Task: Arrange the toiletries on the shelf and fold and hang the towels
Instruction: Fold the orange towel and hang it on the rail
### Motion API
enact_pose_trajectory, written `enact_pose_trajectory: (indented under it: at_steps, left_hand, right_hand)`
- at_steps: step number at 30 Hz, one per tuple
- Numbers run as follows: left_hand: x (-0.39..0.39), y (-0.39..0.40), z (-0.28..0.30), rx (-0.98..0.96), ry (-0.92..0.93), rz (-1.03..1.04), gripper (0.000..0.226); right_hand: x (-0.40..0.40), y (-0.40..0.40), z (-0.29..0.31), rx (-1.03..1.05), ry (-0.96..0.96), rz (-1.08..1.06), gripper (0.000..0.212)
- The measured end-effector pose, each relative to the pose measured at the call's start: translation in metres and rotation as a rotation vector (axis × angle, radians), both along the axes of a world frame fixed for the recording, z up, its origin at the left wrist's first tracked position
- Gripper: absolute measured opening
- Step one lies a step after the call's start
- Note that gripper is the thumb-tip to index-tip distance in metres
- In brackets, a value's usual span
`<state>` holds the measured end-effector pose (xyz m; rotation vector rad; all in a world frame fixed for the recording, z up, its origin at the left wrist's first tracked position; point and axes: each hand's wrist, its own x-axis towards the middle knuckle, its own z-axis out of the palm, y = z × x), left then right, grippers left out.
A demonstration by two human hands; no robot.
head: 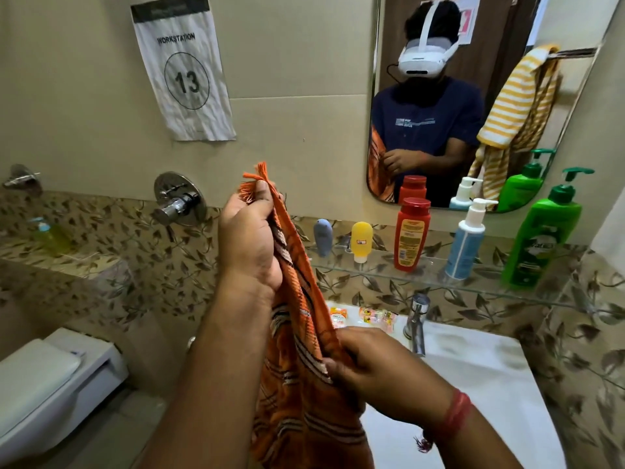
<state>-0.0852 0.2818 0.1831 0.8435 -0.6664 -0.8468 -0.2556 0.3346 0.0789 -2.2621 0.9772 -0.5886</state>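
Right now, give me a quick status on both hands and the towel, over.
Left hand grips fringed top of orange striped towel. Right hand pinches it lower down. Towel bunched, not yet hung. Five bottles upright on glass shelf. Nothing blocking.

We see an orange woven towel point(297, 333) striped in white and black, its fringe orange. On the clear glass shelf point(372, 270) stand a grey-blue tube point(322, 236), a yellow tube with a white cap point(361, 242), a red bottle with a yellow label point(411, 233), a white-and-blue pump bottle point(468, 242) and, at three o'clock, a green pump bottle point(544, 238). The wall tiles point(169, 265) show brown leaves on beige. In the mirror hangs a yellow-and-white striped towel point(517, 103).
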Motion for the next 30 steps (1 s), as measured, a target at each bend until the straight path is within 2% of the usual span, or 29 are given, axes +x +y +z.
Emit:
enact_pose_trajectory:
  at_steps: [3, 5, 7, 10, 14, 19, 24, 30]
  left_hand:
    - [0.002, 0.004, -0.001, -0.015, -0.037, -0.062, 0.023]
    - [0.004, 0.008, 0.0, -0.038, -0.047, -0.087, 0.022]
    - [0.003, 0.011, 0.002, -0.056, -0.033, -0.125, 0.022]
    - [0.001, 0.015, 0.001, -0.082, -0.019, -0.187, 0.02]
    - [0.0, 0.02, 0.003, -0.108, -0.046, -0.236, 0.022]
    - [-0.001, 0.025, 0.003, -0.134, -0.061, -0.261, 0.023]
    - [0.002, 0.032, 0.001, -0.12, -0.071, -0.243, 0.023]
    - [0.014, 0.038, 0.004, -0.118, -0.058, -0.181, 0.022]
  right_hand:
    - [0.007, 0.004, -0.006, 0.055, -0.047, 0.163, 0.02]
    - [0.01, 0.006, -0.013, 0.077, -0.119, 0.196, 0.017]
    - [0.013, 0.005, -0.022, 0.054, -0.284, 0.054, 0.01]
    - [0.023, 0.002, -0.034, 0.009, -0.438, -0.236, 0.014]
    - [0.047, 0.005, -0.049, -0.053, -0.545, -0.378, 0.01]
    - [0.057, 0.006, -0.059, -0.156, -0.482, -0.389, 0.009]
    - [0.055, 0.006, -0.065, -0.104, -0.472, -0.331, 0.011]
    - [0.034, 0.007, -0.078, 0.098, -0.488, -0.091, 0.043]
